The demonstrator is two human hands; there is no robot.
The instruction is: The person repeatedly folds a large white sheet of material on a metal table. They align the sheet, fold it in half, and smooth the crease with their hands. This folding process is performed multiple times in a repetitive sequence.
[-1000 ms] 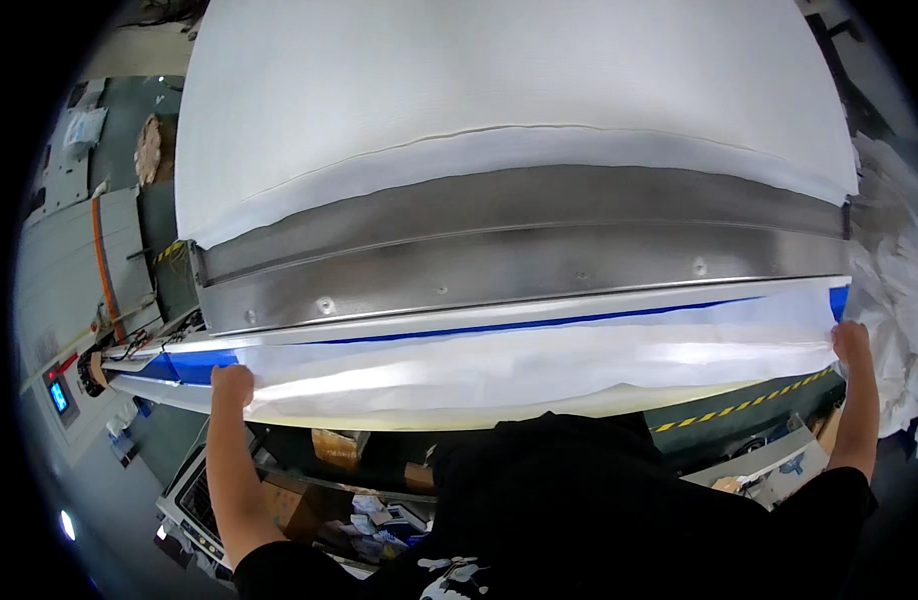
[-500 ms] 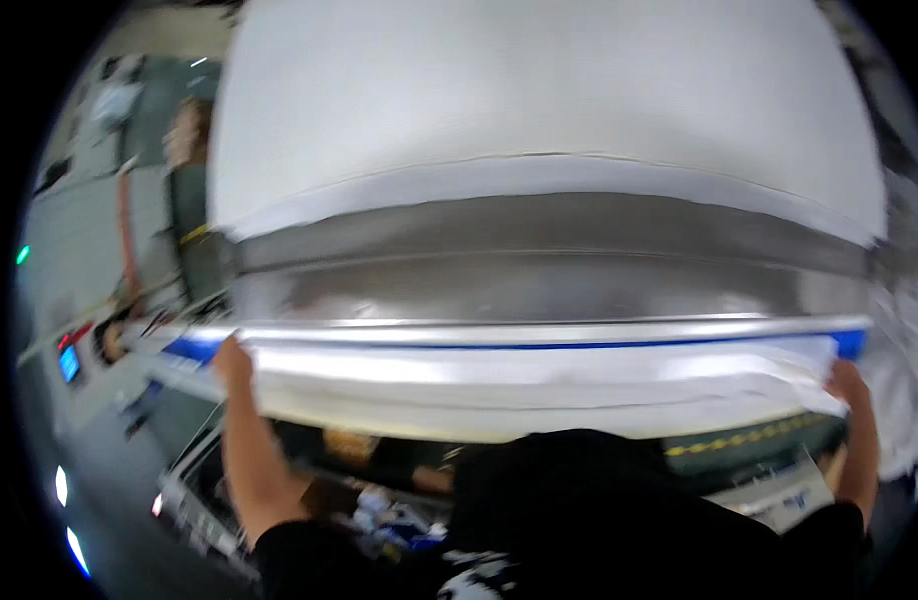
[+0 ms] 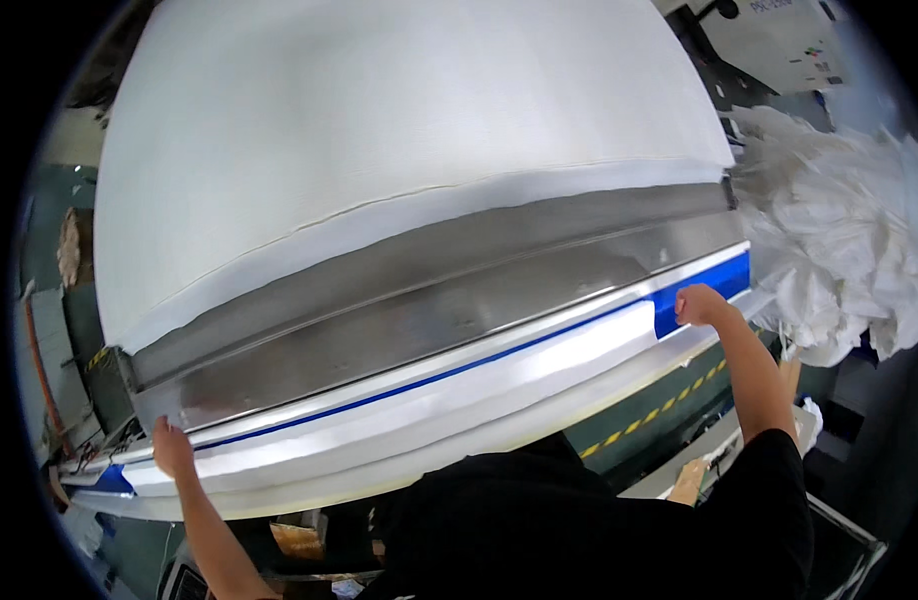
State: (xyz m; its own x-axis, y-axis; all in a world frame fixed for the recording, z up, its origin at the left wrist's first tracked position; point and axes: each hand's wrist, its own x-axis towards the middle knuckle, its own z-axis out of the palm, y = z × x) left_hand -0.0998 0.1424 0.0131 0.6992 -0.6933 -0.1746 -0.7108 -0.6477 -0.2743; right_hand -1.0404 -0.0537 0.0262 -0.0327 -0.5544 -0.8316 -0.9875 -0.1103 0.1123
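Note:
A long white sheet point(image 3: 459, 385) lies along a blue-faced bar point(image 3: 734, 272) that runs in front of a grey metal plate. My left hand point(image 3: 175, 450) is near the sheet's left end, at the metal plate's lower corner. Its fingers are curled, and whatever they hold is hidden. My right hand point(image 3: 701, 306) is over the blue surface, just past the sheet's right end. Its fingers are bent closed, and I cannot make out anything in them. The sheet lies fairly flat between the hands.
Beyond the metal plate point(image 3: 429, 300) a wide white surface point(image 3: 399, 110) rises. A heap of crumpled white material point(image 3: 829, 230) is at the right. A white machine housing point(image 3: 779, 45) stands at the far right. Yellow-and-black tape point(image 3: 644, 420) marks the green floor below.
My view has turned, so the bar now slants up to the right. My right hand has come away from the sheet's right corner, and the sheet's loose right end now lies flatter.

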